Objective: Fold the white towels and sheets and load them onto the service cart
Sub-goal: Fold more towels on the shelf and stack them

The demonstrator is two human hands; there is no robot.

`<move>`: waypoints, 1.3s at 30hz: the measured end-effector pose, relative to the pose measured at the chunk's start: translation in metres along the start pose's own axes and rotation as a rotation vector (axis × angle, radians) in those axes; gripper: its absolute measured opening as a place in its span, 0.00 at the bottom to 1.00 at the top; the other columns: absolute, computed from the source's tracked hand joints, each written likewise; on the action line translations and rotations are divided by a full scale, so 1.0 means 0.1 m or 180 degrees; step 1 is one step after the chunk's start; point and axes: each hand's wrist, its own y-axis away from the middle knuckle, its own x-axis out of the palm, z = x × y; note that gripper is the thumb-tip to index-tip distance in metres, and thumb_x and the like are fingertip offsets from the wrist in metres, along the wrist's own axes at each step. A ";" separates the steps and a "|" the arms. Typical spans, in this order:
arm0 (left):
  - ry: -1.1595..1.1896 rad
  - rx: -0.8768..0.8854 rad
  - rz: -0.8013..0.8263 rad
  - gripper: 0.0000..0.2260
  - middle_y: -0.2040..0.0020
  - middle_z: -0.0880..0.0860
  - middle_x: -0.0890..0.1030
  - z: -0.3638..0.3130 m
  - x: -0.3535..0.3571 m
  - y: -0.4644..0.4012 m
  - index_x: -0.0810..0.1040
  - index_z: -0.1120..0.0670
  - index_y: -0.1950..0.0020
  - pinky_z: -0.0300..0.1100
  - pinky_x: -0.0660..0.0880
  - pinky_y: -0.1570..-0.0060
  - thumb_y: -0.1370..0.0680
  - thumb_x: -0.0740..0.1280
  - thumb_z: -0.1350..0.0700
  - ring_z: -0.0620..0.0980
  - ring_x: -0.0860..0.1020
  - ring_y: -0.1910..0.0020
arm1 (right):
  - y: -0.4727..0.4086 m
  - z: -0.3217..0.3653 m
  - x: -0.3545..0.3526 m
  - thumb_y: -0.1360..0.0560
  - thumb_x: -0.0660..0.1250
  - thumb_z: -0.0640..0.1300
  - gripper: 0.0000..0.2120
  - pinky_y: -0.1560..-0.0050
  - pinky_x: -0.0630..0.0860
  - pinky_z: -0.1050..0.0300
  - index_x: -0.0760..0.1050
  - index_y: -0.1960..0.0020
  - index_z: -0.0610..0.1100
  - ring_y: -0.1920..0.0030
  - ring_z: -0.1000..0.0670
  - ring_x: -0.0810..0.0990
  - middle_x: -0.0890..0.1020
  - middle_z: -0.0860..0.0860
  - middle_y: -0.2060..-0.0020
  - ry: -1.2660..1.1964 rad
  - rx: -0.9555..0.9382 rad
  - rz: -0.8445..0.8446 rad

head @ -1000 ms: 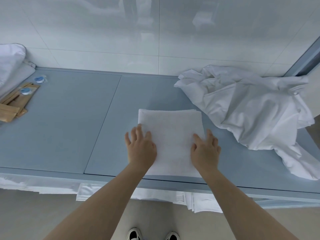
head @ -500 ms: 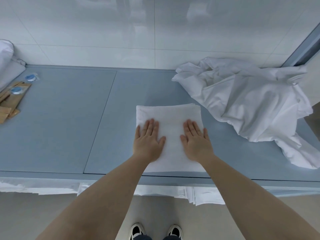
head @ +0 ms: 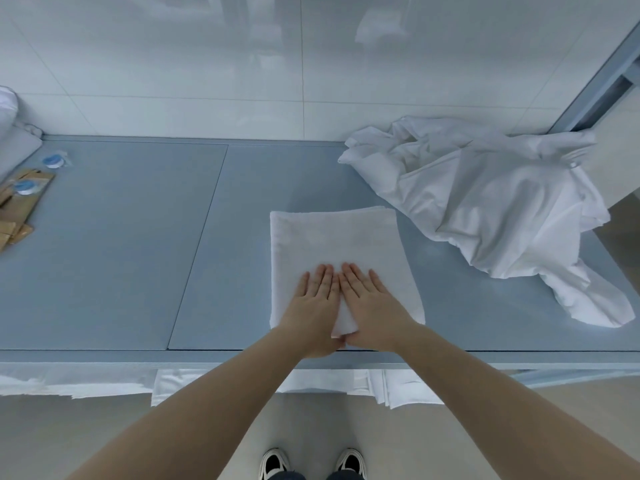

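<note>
Nearest, below the tabletop's front edge, a pair of black-and-white shoes stands on the floor, and folded white linen shows on a shelf just under that edge.

On the blue-grey tabletop, at its near edge, lies the folded white towel, a neat rectangle. The left hand and right hand lie flat on its near half, side by side with index fingers touching; fingers straight, pressing down, grasping nothing.

To the right and farther back, a crumpled white sheet sprawls unfolded, its nearest edge just beside the towel's far right corner. Far left, brown paper packets and small blue-capped items lie near a white bundle against the tiled wall.

Risks, as I judge them: the towel sits right at the tabletop's near edge, so a pull toward the body could drag it off onto the floor. Lifting it one-handed could let the layers slip and the fold open. The sheet's trailing edge could catch on the towel when it is moved.

No brand, label or writing can be read; the packets are too small to tell.
</note>
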 end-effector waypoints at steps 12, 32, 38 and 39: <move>-0.0003 -0.0127 -0.0218 0.53 0.24 0.55 0.34 0.26 0.13 0.11 0.34 0.60 0.24 0.49 0.31 0.27 0.29 0.64 0.33 0.52 0.34 0.24 | 0.23 -0.32 0.09 0.28 0.65 0.63 0.54 0.28 0.29 0.55 0.31 0.25 0.41 0.26 0.48 0.29 0.31 0.46 0.27 0.0064 0.0160 -0.0001; 0.0187 -0.0249 -0.0741 0.36 0.22 0.56 0.58 0.50 -0.38 -0.02 0.54 0.59 0.22 0.44 0.44 0.25 0.21 0.50 0.36 0.53 0.54 0.23 | 0.03 -0.38 -0.39 0.21 0.57 0.60 0.34 0.26 0.52 0.54 0.58 0.24 0.39 0.27 0.44 0.62 0.65 0.45 0.27 -0.0734 0.0494 -0.0731; 0.0289 -0.0778 -0.0954 0.25 0.21 0.56 0.54 0.50 -0.46 -0.88 0.53 0.59 0.22 0.48 0.42 0.24 0.17 0.49 0.49 0.53 0.48 0.22 | -0.88 -0.42 -0.46 0.18 0.53 0.45 0.22 0.24 0.47 0.53 0.60 0.25 0.40 0.25 0.47 0.59 0.65 0.44 0.27 -0.0756 0.0655 -0.1270; 0.0316 -0.0791 -0.0891 0.25 0.21 0.56 0.53 0.51 -0.43 -0.98 0.52 0.59 0.22 0.49 0.41 0.24 0.17 0.48 0.49 0.53 0.47 0.22 | -0.99 -0.41 -0.42 0.18 0.53 0.45 0.22 0.24 0.46 0.53 0.60 0.25 0.40 0.25 0.48 0.58 0.65 0.45 0.27 -0.0731 0.0662 -0.1248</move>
